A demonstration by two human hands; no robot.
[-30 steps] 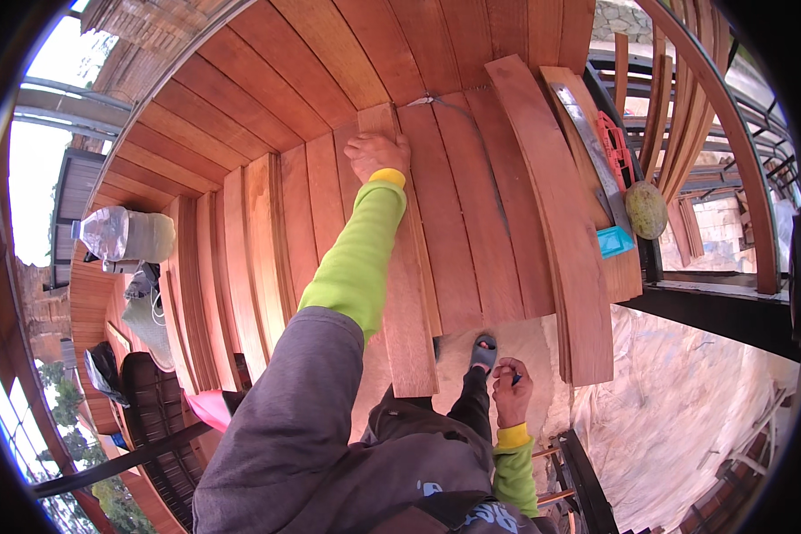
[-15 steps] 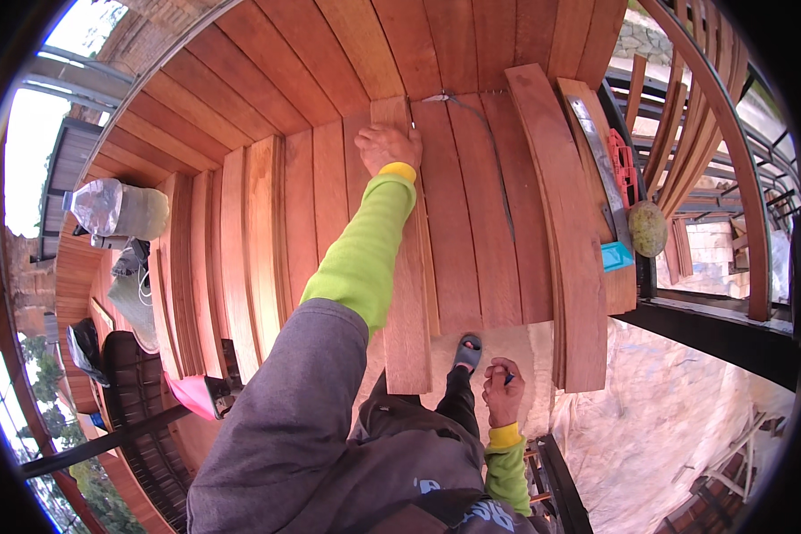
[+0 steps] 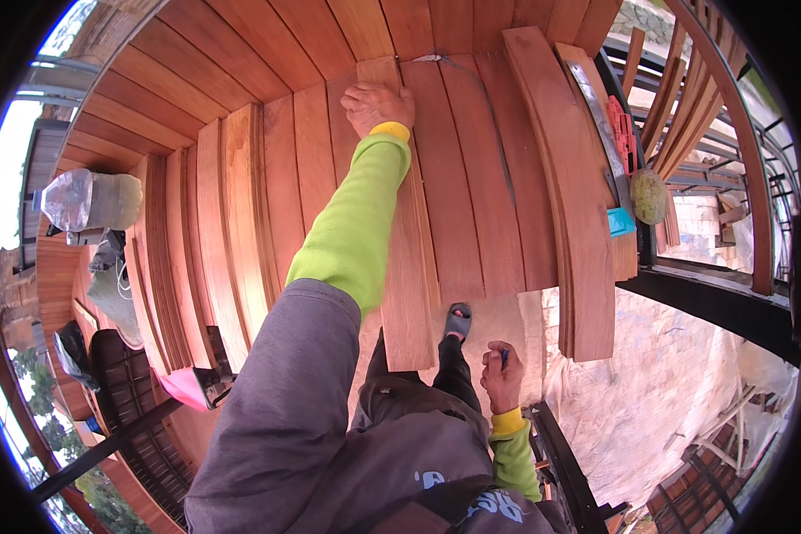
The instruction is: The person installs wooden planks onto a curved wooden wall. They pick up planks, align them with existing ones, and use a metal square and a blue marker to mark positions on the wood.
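Note:
My left hand point(image 3: 374, 109) reaches forward in a lime-green sleeve, its curled fingers gripping the upper end of a long wooden board point(image 3: 407, 311). That board lies over other reddish planks point(image 3: 458, 178) fitted side by side, its lower end overhanging their edge. My right hand point(image 3: 500, 374) is low, below the planks and right of the board's end, fingers closed on a small dark blue object point(image 3: 505, 357), too small to name for sure. A thin dark cord point(image 3: 498, 133) lies across the planks to the right.
Board stacks point(image 3: 165, 258) stand left, near a plastic jug point(image 3: 89, 200). At right lie more boards point(image 3: 578, 294), a metal straightedge point(image 3: 596, 125), red plastic pieces point(image 3: 621, 133), a turquoise item point(image 3: 620, 222) and a mottled green oval object point(image 3: 650, 196), beside a black metal frame point(image 3: 712, 307).
The view has shifted so the scene sits higher in the picture. Both hands keep much the same place and grip relative to the boards.

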